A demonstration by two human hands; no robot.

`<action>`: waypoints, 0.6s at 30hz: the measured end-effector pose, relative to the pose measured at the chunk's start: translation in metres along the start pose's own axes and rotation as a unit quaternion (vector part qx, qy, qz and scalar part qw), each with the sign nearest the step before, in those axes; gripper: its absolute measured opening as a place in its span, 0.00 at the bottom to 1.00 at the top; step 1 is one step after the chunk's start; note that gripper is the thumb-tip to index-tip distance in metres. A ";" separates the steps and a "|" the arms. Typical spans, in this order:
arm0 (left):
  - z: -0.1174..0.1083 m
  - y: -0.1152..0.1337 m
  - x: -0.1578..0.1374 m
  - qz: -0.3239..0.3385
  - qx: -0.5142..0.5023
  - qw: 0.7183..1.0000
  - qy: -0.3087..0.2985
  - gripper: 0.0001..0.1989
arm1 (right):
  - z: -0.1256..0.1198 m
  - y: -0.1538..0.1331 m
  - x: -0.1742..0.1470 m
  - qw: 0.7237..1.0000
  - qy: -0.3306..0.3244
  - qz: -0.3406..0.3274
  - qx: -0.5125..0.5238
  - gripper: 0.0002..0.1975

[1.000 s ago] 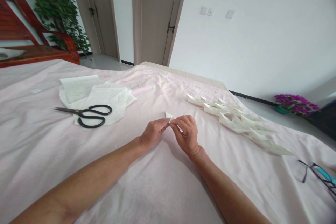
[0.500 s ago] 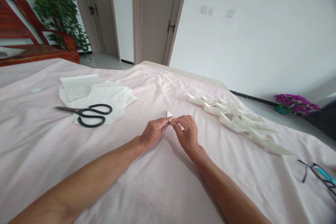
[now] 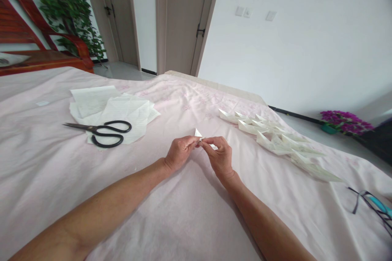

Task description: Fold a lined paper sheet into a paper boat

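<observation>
A small piece of folded white paper is pinched between both hands above the middle of the cloth. My left hand grips it from the left with thumb and fingers pressed together. From the right, my right hand pinches the same paper, its fingertips meeting those of the left. One pointed corner rises beyond the fingertips; most of the paper is hidden by the fingers. To the right stand several folded paper boats in close rows.
Black-handled scissors lie on a stack of thin white paper sheets at left. Eyeglasses rest at the right edge. A wrinkled pale pink cloth covers the surface. A wooden bench stands beyond, far left.
The fingertips have shifted very slightly on the folded paper, both hands still pinching it. The scissors, sheets and paper boats stay where they were.
</observation>
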State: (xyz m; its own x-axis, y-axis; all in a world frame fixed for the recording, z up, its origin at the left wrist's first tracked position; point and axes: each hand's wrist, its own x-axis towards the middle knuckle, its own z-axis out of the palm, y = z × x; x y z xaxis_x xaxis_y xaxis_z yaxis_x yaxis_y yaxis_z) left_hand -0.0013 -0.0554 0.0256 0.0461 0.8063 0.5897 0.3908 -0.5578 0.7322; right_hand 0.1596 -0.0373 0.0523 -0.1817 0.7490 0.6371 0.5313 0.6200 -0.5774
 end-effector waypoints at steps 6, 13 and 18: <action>0.001 -0.001 -0.002 -0.020 0.011 1.000 -0.012 0.15 | 0.004 0.004 -0.001 0.995 0.025 0.095 0.030 0.12; -0.002 0.004 -0.002 0.002 0.080 0.997 -0.017 0.15 | 0.002 0.002 0.000 0.999 0.026 0.003 0.046 0.08; -0.005 0.008 -0.001 0.060 0.207 0.976 0.018 0.15 | -0.004 -0.004 0.003 0.995 0.010 -0.067 0.068 0.03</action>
State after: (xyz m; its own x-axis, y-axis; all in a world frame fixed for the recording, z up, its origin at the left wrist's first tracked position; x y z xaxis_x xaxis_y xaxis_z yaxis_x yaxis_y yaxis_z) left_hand -0.0030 -0.0613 0.0327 0.0856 0.7283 0.6799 0.7231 -0.5148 0.4605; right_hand 0.1603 -0.0383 0.0581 -0.2272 0.6531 0.7224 0.3865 0.7413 -0.5486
